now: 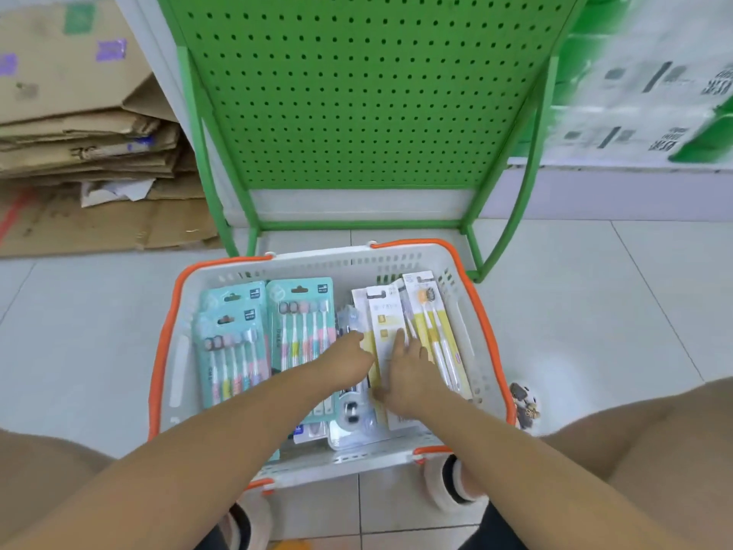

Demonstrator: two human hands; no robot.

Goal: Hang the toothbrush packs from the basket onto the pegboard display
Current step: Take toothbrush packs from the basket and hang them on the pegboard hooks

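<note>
Pale glossy floor tiles (595, 295); flattened cardboard boxes (87, 152) stacked left beside a white wall (595, 192).

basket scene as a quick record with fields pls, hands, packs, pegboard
basket: grey, orange rim, on the tiled floor before the pegboard
teal packs: three, left side of basket
yellow packs: overlapping, right side
left hand: reaching into the middle, grip unclear
right hand: fingers flat on a yellow pack
pegboard: green; no packs on the part in view
cardboard: flattened stack at left
</note>
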